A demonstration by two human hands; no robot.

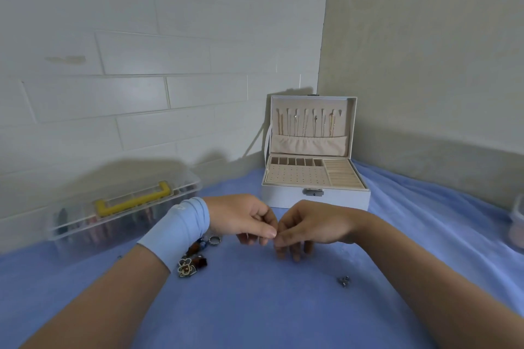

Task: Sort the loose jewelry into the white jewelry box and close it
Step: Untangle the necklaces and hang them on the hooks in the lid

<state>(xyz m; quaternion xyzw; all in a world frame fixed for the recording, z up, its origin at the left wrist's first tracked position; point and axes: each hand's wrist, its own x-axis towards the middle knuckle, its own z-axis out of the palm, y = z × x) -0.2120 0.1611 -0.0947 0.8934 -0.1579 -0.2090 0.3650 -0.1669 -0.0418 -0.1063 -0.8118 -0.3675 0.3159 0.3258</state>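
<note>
The white jewelry box (314,199) stands open at the back of the blue cloth, its lid upright with several thin chains hanging inside. Its beige tray shows small compartments, a dotted earring panel and ring rolls. In front of the box my left hand (243,217) and my right hand (312,225) meet fingertip to fingertip, fingers curled, pinching something too small to make out. Loose jewelry (192,261) lies under my left wrist: a pale flower brooch, brown beads and a small ring (214,240). A small silver piece (344,281) lies alone to the right.
A clear plastic storage case (122,212) with a yellow handle sits at the left against the tiled wall. A pale container (517,224) is cut off at the right edge. The blue cloth (255,306) covers the surface; walls close in behind and to the right.
</note>
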